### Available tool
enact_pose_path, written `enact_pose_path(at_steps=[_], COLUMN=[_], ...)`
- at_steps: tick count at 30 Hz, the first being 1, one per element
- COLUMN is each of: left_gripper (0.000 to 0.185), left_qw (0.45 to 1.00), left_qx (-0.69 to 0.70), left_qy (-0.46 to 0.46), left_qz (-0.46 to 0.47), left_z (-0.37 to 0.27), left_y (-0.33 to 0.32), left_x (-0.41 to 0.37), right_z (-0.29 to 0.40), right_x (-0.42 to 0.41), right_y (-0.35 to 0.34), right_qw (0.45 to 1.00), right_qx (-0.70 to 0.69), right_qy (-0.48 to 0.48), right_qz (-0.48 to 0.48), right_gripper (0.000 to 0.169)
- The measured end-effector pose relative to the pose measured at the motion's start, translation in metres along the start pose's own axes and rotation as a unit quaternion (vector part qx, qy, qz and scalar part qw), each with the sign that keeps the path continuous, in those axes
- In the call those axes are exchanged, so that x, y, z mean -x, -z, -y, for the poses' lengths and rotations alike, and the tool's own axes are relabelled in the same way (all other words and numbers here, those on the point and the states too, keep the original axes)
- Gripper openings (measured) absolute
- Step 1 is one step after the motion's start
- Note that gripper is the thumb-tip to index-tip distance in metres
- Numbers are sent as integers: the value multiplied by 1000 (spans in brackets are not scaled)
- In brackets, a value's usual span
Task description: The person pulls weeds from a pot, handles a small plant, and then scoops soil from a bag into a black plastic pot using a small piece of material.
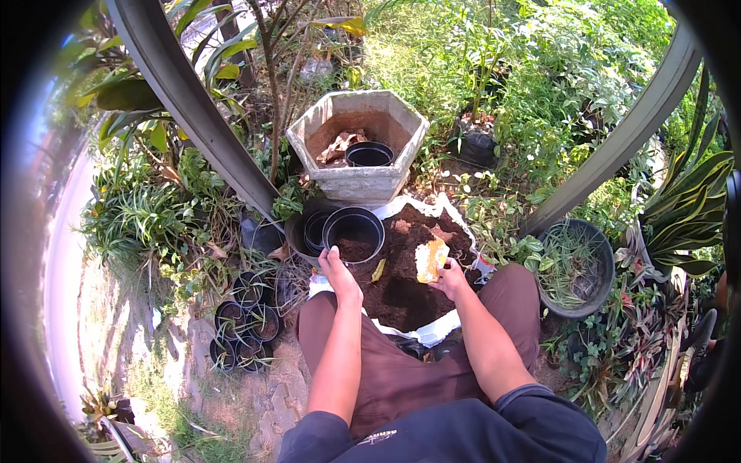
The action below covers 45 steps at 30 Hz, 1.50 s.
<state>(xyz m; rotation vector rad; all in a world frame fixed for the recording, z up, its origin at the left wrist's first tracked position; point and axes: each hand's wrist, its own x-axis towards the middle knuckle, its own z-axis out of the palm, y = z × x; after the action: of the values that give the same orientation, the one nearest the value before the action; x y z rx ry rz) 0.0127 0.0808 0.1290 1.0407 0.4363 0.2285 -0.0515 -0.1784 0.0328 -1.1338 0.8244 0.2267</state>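
Note:
My left hand (341, 278) grips the near rim of a round black plastic pot (354, 234), which has some dark soil in its bottom. In my right hand (450, 279) is a yellow and white scoop-like piece (431, 260), its exact kind unclear, held over the soil. Between my knees, an opened white sack (443, 330) holds a heap of dark brown soil (399, 295). A yellow leaf (378, 270) lies on the heap near the pot. More black pots (315, 228) stand just left of the held one, partly hidden by it.
A hexagonal concrete planter (359, 185) beyond the sack holds dry leaves and a black pot (369, 154). Several small potted seedlings (249, 324) sit at left. On the right is a round tub (602, 272) with cut grass-like plants. Two metal posts (197, 110) slant across the view.

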Motion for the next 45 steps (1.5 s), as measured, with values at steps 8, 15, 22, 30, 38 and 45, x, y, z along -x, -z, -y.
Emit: enact_pose_path(at_steps=[8,15,22,30,38,45], left_gripper=[44,46,48,45,45,49], left_qw=[1000,999,997,998,996,997], left_qx=[-13,36,64,47,21,-1], left_qy=[22,8,44,34,59,18], left_qz=[-12,17,-1,28,56,70], left_z=[28,2,-16,-6,-1,-11], left_y=[8,-10,-7,3,2,-5], left_x=[1,45,58,45,52,68], right_z=[36,10,6,5,13,59], right_x=[17,19,21,32,46,72], right_y=[6,16,10,3,-2,0], right_qw=[996,997,996,997,992,983], right_qx=[-3,-57,-53,-4,-19,-48], right_qy=[80,43,66,71,121,176], right_qz=[26,28,-28,7,-18,-14], right_gripper=[27,34,37,26,28,28])
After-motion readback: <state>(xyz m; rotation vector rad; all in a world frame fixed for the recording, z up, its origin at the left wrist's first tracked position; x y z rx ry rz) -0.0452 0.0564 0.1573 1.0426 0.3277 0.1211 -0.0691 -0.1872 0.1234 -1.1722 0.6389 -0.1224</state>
